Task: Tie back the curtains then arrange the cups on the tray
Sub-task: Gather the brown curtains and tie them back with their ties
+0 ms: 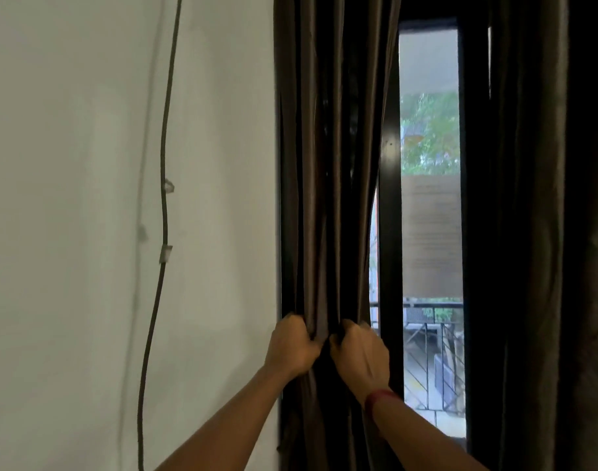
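Observation:
A dark brown left curtain (328, 164) hangs gathered in folds beside the white wall. My left hand (292, 345) grips its bunched left side at about waist height. Close beside it, my right hand (360, 351) grips the right side of the same bunch; a red band circles that wrist. A second dark curtain (535, 232) hangs loose at the right of the window. No tie-back, cups or tray are in view.
Between the curtains the window (430, 198) with a dark frame shows trees and a balcony railing outside. A dark cable (163, 212) runs down the white wall (70, 232) on the left, held by small clips.

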